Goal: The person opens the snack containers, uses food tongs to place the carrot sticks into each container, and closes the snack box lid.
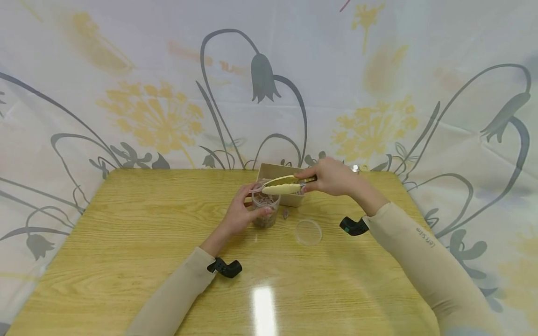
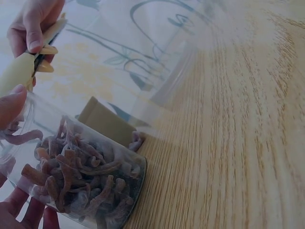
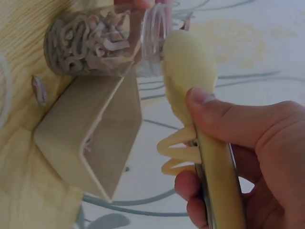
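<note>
My left hand (image 1: 241, 215) grips a clear plastic jar (image 2: 95, 191), fingers on one side and thumb on the other. Curly purplish-brown strips (image 2: 78, 176) fill much of the jar, and one bends up toward its mouth. My right hand (image 1: 334, 177) holds yellow-tipped tongs (image 1: 280, 188), whose scalloped heads lie across the jar's mouth. In the right wrist view, the end of a strip (image 3: 187, 21) shows beyond the tong head, close to the jar's rim. The far finger surfaces of the left hand are hidden behind the jar.
A beige rectangular box (image 3: 66, 129) stands right behind the jar, with a bit of strip inside. One loose strip (image 1: 286, 214) lies on the wooden table (image 1: 168, 224) beside the jar. A round clear lid (image 1: 308, 232) lies to the right. A patterned curtain (image 1: 159, 93) hangs behind.
</note>
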Tool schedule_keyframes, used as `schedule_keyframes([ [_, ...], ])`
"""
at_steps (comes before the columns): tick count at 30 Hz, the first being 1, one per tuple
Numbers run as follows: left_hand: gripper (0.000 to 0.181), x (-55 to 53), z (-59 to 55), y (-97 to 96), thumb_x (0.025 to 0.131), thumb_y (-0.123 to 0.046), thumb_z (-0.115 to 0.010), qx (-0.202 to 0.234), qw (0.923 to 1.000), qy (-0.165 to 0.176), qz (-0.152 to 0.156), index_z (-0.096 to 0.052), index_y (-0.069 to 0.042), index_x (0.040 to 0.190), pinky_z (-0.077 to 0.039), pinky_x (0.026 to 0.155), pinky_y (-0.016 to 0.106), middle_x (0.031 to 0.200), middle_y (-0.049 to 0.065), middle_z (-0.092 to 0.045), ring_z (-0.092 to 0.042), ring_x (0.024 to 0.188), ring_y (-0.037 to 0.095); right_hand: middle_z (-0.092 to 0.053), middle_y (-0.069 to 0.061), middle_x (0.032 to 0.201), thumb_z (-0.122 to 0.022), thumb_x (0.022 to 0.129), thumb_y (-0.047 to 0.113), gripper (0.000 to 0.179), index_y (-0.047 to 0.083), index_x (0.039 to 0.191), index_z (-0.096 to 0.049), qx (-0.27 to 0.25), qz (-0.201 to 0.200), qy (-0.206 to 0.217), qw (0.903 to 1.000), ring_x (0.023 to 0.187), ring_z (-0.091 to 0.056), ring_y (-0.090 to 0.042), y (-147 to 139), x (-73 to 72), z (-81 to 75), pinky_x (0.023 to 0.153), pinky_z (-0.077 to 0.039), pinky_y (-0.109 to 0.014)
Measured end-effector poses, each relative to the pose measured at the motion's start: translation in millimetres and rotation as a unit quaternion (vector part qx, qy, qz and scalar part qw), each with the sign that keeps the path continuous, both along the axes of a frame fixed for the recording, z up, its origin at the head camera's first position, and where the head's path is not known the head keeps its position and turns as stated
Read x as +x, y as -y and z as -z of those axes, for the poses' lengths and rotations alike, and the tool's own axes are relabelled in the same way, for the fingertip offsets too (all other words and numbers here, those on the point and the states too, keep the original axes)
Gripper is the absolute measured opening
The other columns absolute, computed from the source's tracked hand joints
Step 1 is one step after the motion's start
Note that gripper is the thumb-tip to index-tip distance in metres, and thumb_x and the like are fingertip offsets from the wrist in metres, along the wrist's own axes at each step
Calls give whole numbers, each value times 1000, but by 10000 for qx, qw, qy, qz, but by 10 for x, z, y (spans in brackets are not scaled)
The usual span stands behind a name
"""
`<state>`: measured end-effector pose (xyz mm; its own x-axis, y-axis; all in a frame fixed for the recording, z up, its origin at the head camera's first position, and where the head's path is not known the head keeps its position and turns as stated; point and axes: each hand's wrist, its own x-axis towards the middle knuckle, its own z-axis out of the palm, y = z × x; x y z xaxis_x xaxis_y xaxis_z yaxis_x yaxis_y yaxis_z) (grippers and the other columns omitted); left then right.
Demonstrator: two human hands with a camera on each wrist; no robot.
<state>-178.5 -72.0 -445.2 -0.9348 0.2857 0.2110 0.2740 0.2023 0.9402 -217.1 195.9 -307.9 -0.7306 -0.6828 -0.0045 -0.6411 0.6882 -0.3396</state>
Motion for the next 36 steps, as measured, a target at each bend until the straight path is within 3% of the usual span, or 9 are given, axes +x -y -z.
schedule_keyframes([
  [5, 78, -7, 1, 3, 86, -13, -80, -59, 10000, 18, 12, -39, -2, 151, -42, 105, 52, 144, 16, -41, -41, 131, 32, -71, 2, 118, -79, 86, 31, 41, 22, 124, -73, 921, 99, -425, 9948, 50, -42, -10, 135, 71, -157, 48, -38, -29],
  [8, 78, -7, 3, 1, 86, -13, -80, -59, 10000, 43, 13, -39, -4, 151, -43, 105, 51, 143, 15, -42, -41, 131, 32, -71, 3, 119, -79, 86, 33, 41, 24, 126, -72, 1375, 54, -647, 9884, 56, -52, -11, 210, 117, -227, 49, -44, -31],
  [13, 78, -3, -4, 1, 86, -13, -80, -53, 10000, 42, 12, -39, -6, 152, -43, 104, 51, 143, 15, -42, -41, 133, 32, -74, 1, 104, -81, 84, 28, 39, 22, 122, -74, 1887, -259, -1233, 9739, 77, -67, -20, 357, 189, -325, 59, -55, -40],
  [18, 78, 2, -7, 9, 86, -13, -80, -46, 10000, 30, 4, -39, -8, 152, -43, 103, 53, 143, 15, -43, -42, 132, 33, -70, 2, 84, -84, 82, 25, 27, 23, 108, -78, 2545, -566, -1900, 9465, 75, -65, -21, 543, 256, -384, 61, -56, -41],
  [23, 76, 20, -32, 12, 86, -10, -80, 1, 10000, -51, 34, -41, -8, 151, -43, 103, 53, 141, 16, -45, -45, 125, 33, -66, 1, 76, -79, 86, 18, 4, 19, 88, -77, 2988, -681, -2472, 9192, 66, -61, -21, 761, 303, -364, 59, -55, -38],
  [26, 75, 18, -34, 12, 86, -9, -80, -8, 9999, -89, 74, -42, -8, 150, -43, 103, 54, 141, 16, -44, -45, 125, 34, -67, 1, 76, -74, 90, 15, 10, 18, 80, -74, 3103, -756, -2719, 9078, 64, -59, -20, 854, 305, -310, 60, -55, -38],
  [27, 75, -9, 11, 15, 86, -11, -80, -16, 9999, -106, 75, -42, -10, 151, -43, 103, 53, 141, 14, -44, -45, 125, 32, -67, 2, 76, -74, 91, 14, 13, 18, 78, -74, 3107, -763, -2777, 9058, 64, -58, -20, 873, 302, -291, 60, -55, -37],
  [31, 74, -13, 10, 13, 86, -10, -80, -36, 9999, -105, 88, -42, -9, 150, -43, 103, 53, 141, 14, -44, -45, 125, 31, -69, 1, 79, -73, 91, 15, 11, 17, 80, -75, 3068, -723, -2778, 9074, 65, -60, -20, 890, 296, -271, 61, -55, -37],
  [36, 74, -21, 26, 4, 86, -9, -80, -23, 9999, -115, 76, -43, -8, 150, -43, 102, 53, 141, 16, -44, -45, 125, 32, -68, -3, 80, -73, 89, 13, 5, 17, 88, -77, 2920, -597, -2445, 9227, 68, -62, -22, 859, 286, -301, 60, -56, -40],
])
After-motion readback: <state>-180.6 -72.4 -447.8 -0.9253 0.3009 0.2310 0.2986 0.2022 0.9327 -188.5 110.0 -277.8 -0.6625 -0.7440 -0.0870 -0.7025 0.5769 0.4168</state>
